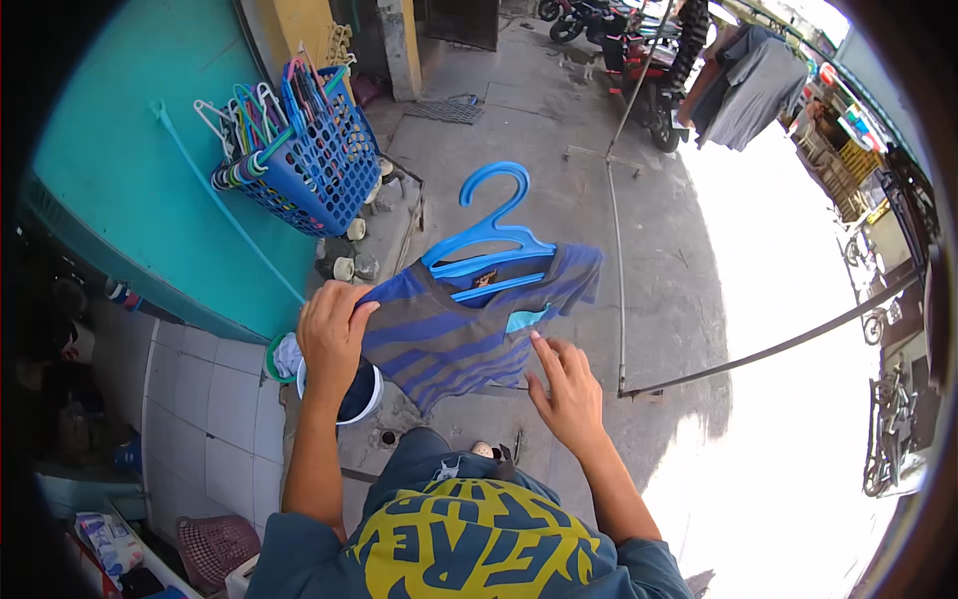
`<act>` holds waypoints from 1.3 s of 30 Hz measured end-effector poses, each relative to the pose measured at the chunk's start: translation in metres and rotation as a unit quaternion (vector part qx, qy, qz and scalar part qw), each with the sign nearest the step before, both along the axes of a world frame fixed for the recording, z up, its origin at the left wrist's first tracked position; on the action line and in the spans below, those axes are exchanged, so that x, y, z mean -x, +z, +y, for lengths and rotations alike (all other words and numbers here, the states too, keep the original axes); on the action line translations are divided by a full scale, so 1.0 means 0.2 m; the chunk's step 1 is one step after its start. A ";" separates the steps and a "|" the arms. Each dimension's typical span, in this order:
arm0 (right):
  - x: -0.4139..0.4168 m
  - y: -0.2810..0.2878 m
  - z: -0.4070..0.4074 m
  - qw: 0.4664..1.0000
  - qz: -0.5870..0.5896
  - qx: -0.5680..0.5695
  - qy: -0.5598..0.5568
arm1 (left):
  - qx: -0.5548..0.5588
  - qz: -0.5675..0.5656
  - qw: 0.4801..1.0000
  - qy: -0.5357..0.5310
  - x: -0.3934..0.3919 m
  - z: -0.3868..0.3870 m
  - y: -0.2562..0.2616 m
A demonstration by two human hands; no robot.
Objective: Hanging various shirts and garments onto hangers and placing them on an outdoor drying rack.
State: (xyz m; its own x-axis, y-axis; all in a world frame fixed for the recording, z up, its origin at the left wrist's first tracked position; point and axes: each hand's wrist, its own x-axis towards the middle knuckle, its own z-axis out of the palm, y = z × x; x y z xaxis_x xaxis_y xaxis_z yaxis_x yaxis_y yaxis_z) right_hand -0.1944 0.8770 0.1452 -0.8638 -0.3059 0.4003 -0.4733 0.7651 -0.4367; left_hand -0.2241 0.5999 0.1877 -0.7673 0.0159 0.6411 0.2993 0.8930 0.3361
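Observation:
A small blue and grey striped T-shirt with a turquoise pocket hangs on a blue plastic hanger, its hook pointing away from me. My left hand pinches the shirt's left sleeve between thumb and fingers. Close to the pocket is my right hand, fingers apart; its index fingertip is at or just by the fabric, and I cannot tell whether it touches. Below the left hand, a white bucket with dark cloth in it is partly hidden by that hand and the shirt.
Many hangers fill a blue perforated basket at the turquoise wall. A green basin holds light cloth. A metal drying frame stands right of the shirt. Grey clothes hang at the upper right, near parked motorcycles.

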 end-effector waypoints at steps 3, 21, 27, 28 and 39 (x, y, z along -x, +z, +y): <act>0.12 -0.07 0.26 0.982 0.048 0.098 -0.156 | -0.001 -0.021 0.999 -0.049 0.06 0.06 -0.01; 1.01 0.02 0.41 0.866 -0.213 0.434 -0.125 | -0.012 -0.079 0.964 -0.253 1.13 0.12 -0.02; 1.32 0.19 0.40 0.979 -0.087 0.113 -0.143 | -0.038 -0.048 0.956 -0.287 1.63 0.18 0.01; 1.34 0.22 0.43 0.979 -0.082 0.113 -0.150 | -0.053 -0.059 0.952 -0.297 1.69 0.19 0.01; 1.62 0.23 0.99 0.947 -0.240 0.151 -0.153 | -0.084 -0.042 0.921 -0.378 2.38 0.53 0.03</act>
